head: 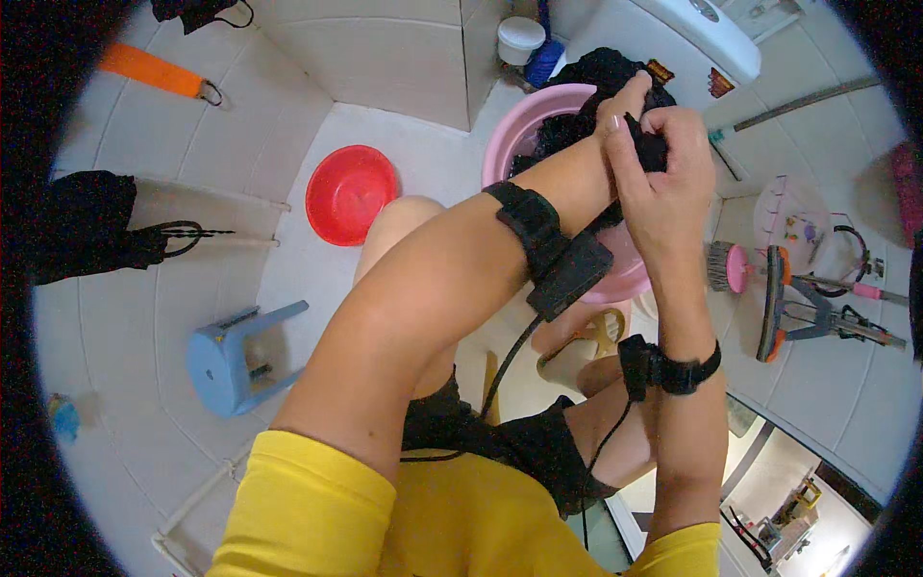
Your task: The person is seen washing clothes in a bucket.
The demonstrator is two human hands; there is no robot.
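A dark, wet-looking cloth [562, 133] lies in and over the rim of a pink plastic basin [503, 126], which holds some water. My left hand [626, 101] reaches across to the basin's far right side and grips the black cloth, its fingers largely hidden. Close against it, my right hand [667, 155] is shut on a bunched part of the same cloth, thumb towards the left wrist. Both wrists wear black straps with small devices and cables.
A red plastic basin [352, 195] stands on the floor beside my knee. To the left is a light blue plastic stool [220, 368]. A white toilet [649, 43] stands behind the pink basin. A brush [728, 267] and a squeeze mop [779, 303] hang at the right wall.
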